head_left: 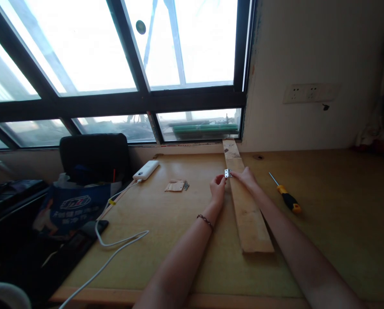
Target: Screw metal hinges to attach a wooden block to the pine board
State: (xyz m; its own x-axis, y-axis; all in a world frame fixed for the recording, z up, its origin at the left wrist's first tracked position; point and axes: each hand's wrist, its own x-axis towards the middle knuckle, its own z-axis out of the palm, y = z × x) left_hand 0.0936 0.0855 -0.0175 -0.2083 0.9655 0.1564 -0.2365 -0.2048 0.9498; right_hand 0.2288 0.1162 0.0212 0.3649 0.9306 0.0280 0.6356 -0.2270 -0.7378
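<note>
A long wooden plank [248, 214] lies on the table, running from near the window toward me. A small silver metal hinge [227, 173] sits at its left edge, one leaf reaching out past the wood. My right hand [247, 178] rests across the plank and grips the hinge with its fingertips. Just below the hinge's left side, my left hand [217, 187] is closed in a pinch; whatever is between those fingers is too small to make out. To the right of the plank lies a screwdriver [288, 199] with a yellow and black handle.
Several screws [186, 186] lie beside a small wooden piece [175, 185] on the table [179, 240]. Farther left is a white power bank [146, 170] with a white cable [121, 242] trailing over the table edge. A black chair [95, 154] and a blue bag [72, 210] stand left.
</note>
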